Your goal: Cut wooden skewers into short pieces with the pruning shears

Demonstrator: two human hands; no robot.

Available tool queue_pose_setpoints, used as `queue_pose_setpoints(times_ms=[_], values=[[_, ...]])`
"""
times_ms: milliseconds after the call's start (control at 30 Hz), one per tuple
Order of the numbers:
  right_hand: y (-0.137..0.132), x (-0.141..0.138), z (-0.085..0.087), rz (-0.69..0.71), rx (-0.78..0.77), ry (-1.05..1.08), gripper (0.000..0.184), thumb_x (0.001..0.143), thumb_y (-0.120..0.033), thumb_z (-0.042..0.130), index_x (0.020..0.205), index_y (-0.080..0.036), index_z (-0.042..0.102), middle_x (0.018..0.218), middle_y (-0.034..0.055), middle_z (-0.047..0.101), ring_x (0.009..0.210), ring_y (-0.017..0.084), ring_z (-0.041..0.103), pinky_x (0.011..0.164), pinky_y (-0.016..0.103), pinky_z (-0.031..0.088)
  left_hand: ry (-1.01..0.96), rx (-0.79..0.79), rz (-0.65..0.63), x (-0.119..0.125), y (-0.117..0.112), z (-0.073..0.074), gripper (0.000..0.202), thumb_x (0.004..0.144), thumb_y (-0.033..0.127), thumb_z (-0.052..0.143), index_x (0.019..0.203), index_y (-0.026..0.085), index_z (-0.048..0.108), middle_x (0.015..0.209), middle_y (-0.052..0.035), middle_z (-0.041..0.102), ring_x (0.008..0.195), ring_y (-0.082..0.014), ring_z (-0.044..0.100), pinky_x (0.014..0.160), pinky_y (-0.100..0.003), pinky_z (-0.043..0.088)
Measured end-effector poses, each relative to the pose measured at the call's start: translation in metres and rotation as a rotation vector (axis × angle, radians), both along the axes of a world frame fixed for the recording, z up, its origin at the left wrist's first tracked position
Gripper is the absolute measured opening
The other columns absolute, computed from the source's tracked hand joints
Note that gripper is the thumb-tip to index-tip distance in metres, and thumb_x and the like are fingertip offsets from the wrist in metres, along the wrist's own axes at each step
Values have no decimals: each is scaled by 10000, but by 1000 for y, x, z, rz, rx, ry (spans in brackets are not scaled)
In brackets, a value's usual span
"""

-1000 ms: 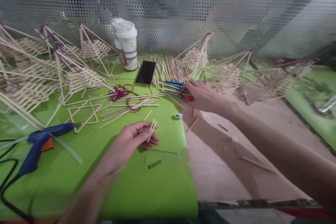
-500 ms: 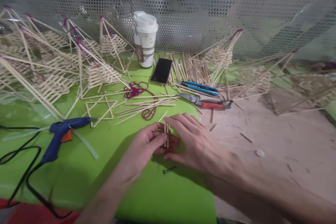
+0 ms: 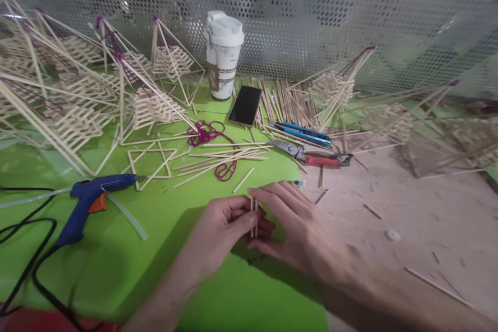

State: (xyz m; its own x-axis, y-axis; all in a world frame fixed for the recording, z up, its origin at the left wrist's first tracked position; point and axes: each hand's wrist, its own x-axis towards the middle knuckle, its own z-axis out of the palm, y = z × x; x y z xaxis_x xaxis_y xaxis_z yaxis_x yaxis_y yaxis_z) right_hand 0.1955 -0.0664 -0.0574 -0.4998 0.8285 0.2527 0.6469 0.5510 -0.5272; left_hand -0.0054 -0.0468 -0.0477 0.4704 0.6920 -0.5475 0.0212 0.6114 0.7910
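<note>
My left hand point(image 3: 218, 233) is closed round a few short wooden sticks point(image 3: 252, 204), held upright side by side between thumb and fingers. My right hand point(image 3: 301, 225) spans the same sticks, its fingertips at their top ends and its thumb at their bottom ends. On the green mat just beyond lies a single short stick point(image 3: 243, 180). Behind it are a loose bunch of longer sticks point(image 3: 218, 162) and a tangle of purple string point(image 3: 204, 135). A pair of pruning shears point(image 3: 321, 160) with a red handle lies beyond my right hand.
A blue glue gun point(image 3: 91, 199) with its cord lies left, near a flat star of sticks point(image 3: 150, 163). Stick-built swing models point(image 3: 155, 109) crowd the back left; others stand right. A white cup point(image 3: 224, 59), phone point(image 3: 246, 105) and blue cutter knife point(image 3: 305, 132) sit behind.
Both hands and the held sticks sit a little lower in view. The right thumb has come up to the sticks' bottom ends. The camera has shifted slightly.
</note>
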Motion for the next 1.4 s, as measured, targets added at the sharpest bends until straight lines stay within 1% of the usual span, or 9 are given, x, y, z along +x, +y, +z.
queue_pose_setpoints(times_ms=[133,333,433,600,733,900,1067,1233,1400], values=[[0,6,-3,-28,-34,-14,929,862,-596,816,1563,-178,372,1299,179,676,1153,351,668,941,579,598,58,-3,118,-3,1,1,105,946,268,747,959,172,786,1005,-65,812,940,-216,772,987,-441,601],[0,14,3,-83,-23,-4,729,932,-608,728,1459,-168,481,1214,152,700,1101,317,690,894,517,618,-10,-40,201,-4,4,0,93,936,243,773,952,152,780,1016,-74,812,917,-188,772,942,-381,624],[-1,16,1,-61,-48,3,620,954,-536,740,1402,-163,531,1171,137,713,1049,286,694,871,478,608,12,-36,206,-3,4,1,72,947,220,758,939,150,774,1014,-72,814,912,-185,773,933,-372,627],[-9,21,-7,56,-114,-51,236,1005,-390,705,1064,-174,632,954,62,710,822,203,656,752,379,560,4,-1,249,-3,2,2,84,954,222,748,957,150,789,1035,-82,819,959,-202,778,943,-378,628],[-18,20,-1,166,-136,-171,149,1000,-303,706,1063,-178,656,972,58,712,845,210,663,770,379,546,-54,152,520,-8,2,2,114,983,269,718,1032,188,784,1076,-45,822,992,-175,775,952,-342,629],[0,12,3,21,-46,-219,123,1031,-88,583,1052,-149,688,894,31,692,705,139,621,639,284,544,-164,310,743,-11,8,-3,131,954,301,762,1036,203,792,1073,-28,829,986,-158,784,899,-285,650],[40,-11,1,24,195,-488,335,895,52,684,1210,-63,688,1202,138,674,1035,255,638,847,406,630,-172,317,791,-10,10,-5,114,912,289,811,994,211,821,1019,-26,840,944,-158,802,895,-276,662],[38,-27,2,33,195,-530,238,936,-77,724,1172,-63,698,1090,106,656,993,247,590,925,436,593,-123,293,812,-11,8,0,90,905,261,809,975,206,823,1000,-29,844,907,-157,808,875,-270,674],[18,-27,4,34,193,-528,132,978,-71,637,1100,-62,688,973,84,612,894,225,540,855,395,560,-123,276,779,-14,7,-4,72,893,255,816,949,211,822,962,-19,842,877,-159,809,858,-267,682]])
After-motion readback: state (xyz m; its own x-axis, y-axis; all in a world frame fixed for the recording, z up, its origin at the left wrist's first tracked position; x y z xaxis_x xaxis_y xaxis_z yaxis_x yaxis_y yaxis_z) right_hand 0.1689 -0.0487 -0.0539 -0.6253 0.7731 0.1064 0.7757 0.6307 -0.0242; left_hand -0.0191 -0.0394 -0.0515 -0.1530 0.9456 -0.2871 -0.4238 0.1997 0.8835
